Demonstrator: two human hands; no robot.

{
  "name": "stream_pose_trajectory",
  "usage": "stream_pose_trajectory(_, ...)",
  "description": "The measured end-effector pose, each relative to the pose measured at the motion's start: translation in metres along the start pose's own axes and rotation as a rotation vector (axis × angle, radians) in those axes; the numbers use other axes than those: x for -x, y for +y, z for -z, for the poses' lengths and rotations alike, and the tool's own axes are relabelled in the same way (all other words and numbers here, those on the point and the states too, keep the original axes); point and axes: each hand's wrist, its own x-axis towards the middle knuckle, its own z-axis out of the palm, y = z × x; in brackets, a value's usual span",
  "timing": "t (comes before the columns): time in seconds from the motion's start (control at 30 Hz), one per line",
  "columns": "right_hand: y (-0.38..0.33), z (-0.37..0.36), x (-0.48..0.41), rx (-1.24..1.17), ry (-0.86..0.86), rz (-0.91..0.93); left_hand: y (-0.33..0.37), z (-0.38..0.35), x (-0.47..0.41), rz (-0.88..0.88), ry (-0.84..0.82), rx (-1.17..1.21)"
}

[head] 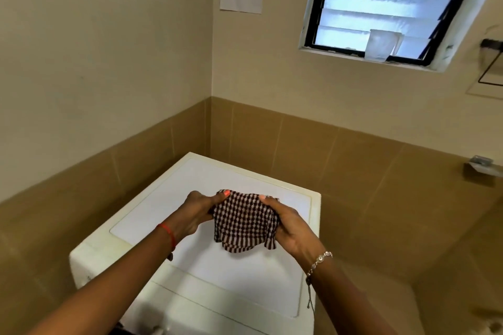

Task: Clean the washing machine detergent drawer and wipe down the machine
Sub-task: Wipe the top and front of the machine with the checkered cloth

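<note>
- Both hands pinch dark-and-white checked woven cloth (245, 224) by its top corners: left hand (197, 213) & right hand (288, 226), thumbs on top, fingers curled under.
- Cloth hangs spread just above white boxy washing machine (168, 193) top; can't tell if it touches.
- Step: prob. readying cloth for wipe-down.
- Next: fold/bunch it, press flat on lid.

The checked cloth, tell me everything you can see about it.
The dark brown and white checked woven cloth looks soft and thin. It is stretched between the left hand and the right hand, each pinching an upper edge, thumb on top; its lower edge hangs in loose folds. It is over the white washing machine top; contact cannot be told.
</note>
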Motion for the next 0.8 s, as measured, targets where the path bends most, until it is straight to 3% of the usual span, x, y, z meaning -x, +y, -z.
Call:
stream_pose_trajectory(0.2, 0.021, -0.038, -0.02, -0.063, 0.003, 0.052, 0.02, 0.046, -0.03, 0.132, -0.203, -0.064)
stream_pose_trajectory(0.37, 0.038, -0.073, -0.03, -0.066, -0.034, 0.076, 0.031, 0.077, -0.051, 0.132, -0.196, -0.055)
stream_pose_trajectory(0.47, 0.047, -0.093, -0.028, 0.098, 0.065, 0.127, 0.034, 0.092, -0.055, 0.117, -0.223, -0.049)
stream_pose_trajectory(0.57, 0.054, -0.11, -0.021, 0.38, 0.292, 0.218, 0.034, 0.109, -0.059, 0.127, -0.278, 0.007)
stream_pose_trajectory(0.8, 0.064, -0.118, -0.019, 0.347, 0.366, 0.286, 0.03, 0.123, -0.056, 0.065, -0.473, 0.15)
